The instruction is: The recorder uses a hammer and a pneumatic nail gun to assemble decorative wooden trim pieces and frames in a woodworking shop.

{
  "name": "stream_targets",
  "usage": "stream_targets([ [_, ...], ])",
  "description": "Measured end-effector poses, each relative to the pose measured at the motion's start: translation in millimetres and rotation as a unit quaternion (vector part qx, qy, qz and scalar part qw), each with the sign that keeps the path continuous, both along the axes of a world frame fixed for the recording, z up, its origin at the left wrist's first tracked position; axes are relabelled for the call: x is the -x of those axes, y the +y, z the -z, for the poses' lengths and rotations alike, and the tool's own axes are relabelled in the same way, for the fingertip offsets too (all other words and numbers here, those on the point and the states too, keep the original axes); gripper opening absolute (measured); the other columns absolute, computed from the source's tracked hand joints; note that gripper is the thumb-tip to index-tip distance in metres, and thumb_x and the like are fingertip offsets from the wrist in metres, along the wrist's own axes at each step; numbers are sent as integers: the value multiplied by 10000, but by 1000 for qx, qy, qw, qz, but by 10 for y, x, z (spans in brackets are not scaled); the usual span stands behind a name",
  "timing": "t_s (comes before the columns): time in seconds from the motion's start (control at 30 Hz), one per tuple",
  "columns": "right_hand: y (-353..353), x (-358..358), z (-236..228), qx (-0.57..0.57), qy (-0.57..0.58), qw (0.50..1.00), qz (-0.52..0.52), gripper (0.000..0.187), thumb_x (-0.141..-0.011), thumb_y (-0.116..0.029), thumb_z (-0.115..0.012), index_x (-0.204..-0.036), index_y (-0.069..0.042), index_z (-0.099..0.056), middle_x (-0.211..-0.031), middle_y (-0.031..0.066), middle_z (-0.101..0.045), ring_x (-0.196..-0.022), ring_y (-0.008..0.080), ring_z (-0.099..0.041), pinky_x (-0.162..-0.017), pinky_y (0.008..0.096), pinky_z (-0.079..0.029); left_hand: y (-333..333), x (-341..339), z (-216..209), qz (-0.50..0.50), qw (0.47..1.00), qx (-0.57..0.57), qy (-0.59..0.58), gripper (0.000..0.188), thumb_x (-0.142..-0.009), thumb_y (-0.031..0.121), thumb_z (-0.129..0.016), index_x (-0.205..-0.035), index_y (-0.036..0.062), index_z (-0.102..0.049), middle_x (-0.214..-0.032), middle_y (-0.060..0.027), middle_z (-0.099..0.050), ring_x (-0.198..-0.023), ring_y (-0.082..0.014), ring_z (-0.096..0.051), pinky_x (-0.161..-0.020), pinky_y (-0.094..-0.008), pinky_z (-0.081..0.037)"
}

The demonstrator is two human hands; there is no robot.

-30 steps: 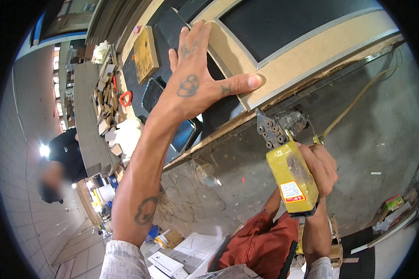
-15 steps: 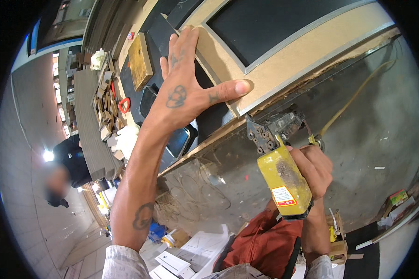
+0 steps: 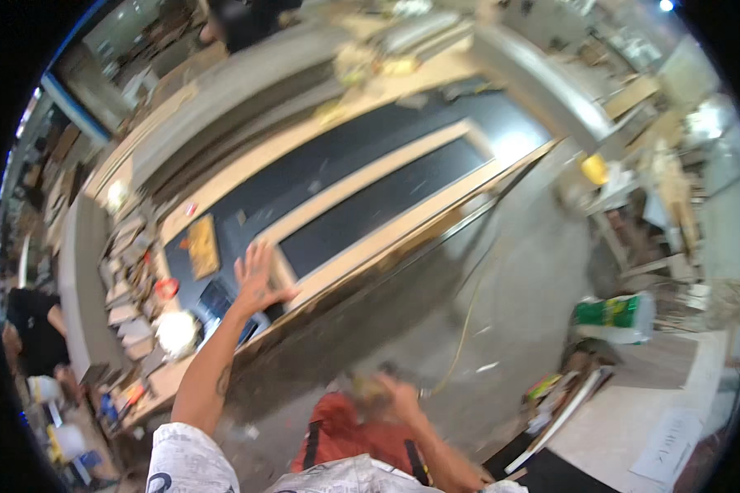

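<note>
My left hand (image 3: 259,283) lies with fingers spread on the near-left corner of a rectangular wooden frame (image 3: 362,179). This pale frame rests on a black-topped workbench (image 3: 247,201). Down by my red apron (image 3: 345,431), my right hand (image 3: 399,398) grips a yellow air nail gun (image 3: 368,391), badly smeared by motion. The gun is apart from the frame, and a thin yellow hose (image 3: 466,329) trails from near it. A dark, shiny object (image 3: 216,297), its kind unclear, sits left of my left hand.
On the bench's left lie a yellowish wood block (image 3: 203,246) and a red-handled tool (image 3: 166,287). Offcuts (image 3: 123,312) are heaped beyond them. Grey stacked boards (image 3: 238,107) line the far side. Another person (image 3: 37,329) stands far left; scrap and boards (image 3: 658,205) crowd the right.
My right hand has drawn the nail gun down from the frame's corner toward my body. My left hand stays spread on the frame. The view has swung to show the whole frame.
</note>
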State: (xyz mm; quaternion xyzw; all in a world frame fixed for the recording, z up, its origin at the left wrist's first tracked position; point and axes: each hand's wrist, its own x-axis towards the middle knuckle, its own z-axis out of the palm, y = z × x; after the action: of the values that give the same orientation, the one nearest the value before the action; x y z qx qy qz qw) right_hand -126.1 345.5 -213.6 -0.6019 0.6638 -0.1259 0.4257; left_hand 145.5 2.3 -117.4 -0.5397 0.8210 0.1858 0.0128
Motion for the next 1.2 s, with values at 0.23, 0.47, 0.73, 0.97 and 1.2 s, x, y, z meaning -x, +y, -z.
stream_targets([
  [0.23, 861, 1331, -836, -68, 146, 984, 77, 601, -695, -343, -750, -1267, -238, -598, -989, 181, -698, -903, 387, -665, -778, 492, -522, 70, -46, -94, -23, 998, -26, 50, 1288, -637, 752, -687, -1540, 11, -144, -1624, -168, -80, -1506, -317, 35, -1163, -539, 88],
  [0.47, 103, 2389, -961, 45, 85, 958, 271, 456, -743, -294, -809, -1139, -104, -684, -945, 160, -719, -824, 307, -697, -743, 385, -530, 46, 111, -173, -45, 997, 27, 58, 1108, -741, 694, -622, -1517, 2, -240, -1612, -137, -169, -1502, -316, -57, -1180, -543, 29],
  [0.73, -2101, 2815, -2076, 108, -165, 902, 384, 341, -782, -183, -816, -1048, -6, -699, -874, 22, -694, -731, 79, -613, -675, 263, -506, 144, 252, -106, -131, 982, 132, 40, 709, -930, 416, -532, -1501, 54, -318, -1569, -87, -304, -1464, -318, -218, -1184, -542, -88],
  [0.97, -3947, 3860, -2541, 68, -98, 948, 294, 341, -783, -249, -825, -982, -8, -689, -765, 19, -659, -549, 102, -549, -496, 281, -460, 106, 584, -202, -251, 963, 99, 6, 625, -939, 410, -528, -1460, 86, -406, -1548, -30, -354, -1463, -307, -234, -1153, -619, -89],
  [1.2, -5802, 5072, -2182, -62, -63, 973, 212, 320, -838, -344, -768, -946, -63, -663, -696, 27, -605, -527, 127, -577, -470, 290, -480, 290, 1414, -305, -500, 822, 225, 152, 512, -932, 233, -604, -1343, -47, -484, -1375, -323, -453, -1283, -469, -425, -1078, -529, -310],
])
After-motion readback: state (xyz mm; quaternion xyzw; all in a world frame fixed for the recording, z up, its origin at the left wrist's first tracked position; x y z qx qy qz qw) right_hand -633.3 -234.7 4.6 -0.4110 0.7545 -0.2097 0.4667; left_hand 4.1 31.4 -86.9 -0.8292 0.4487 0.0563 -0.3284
